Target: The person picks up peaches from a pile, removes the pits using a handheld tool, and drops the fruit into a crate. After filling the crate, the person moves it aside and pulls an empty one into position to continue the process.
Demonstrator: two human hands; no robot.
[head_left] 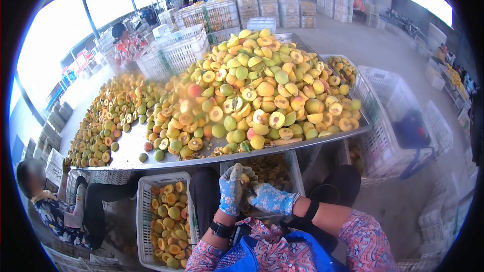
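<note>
Both hands wear gloves with blue floral cuffs and meet above my lap, just below the table edge. My left hand [232, 187] is closed, fingers curled around a yellowish peach piece [247, 177] that is mostly hidden. Against it, my right hand [269, 197] is closed too; whatever its fingers hold is hidden. Beneath and behind them stands a crate [297, 171] with brownish fruit scraps. In front, a big pile of peaches [262, 90], many halved with pits showing, lies on the metal table [131, 147].
A white crate of peach halves [169, 221] stands left of my legs. At the right is a large white crate [385, 121] with a dark blue item in it. A co-worker [55, 206] sits at the left, another person [126, 45] beyond the table. Stacked crates [217, 12] stand behind.
</note>
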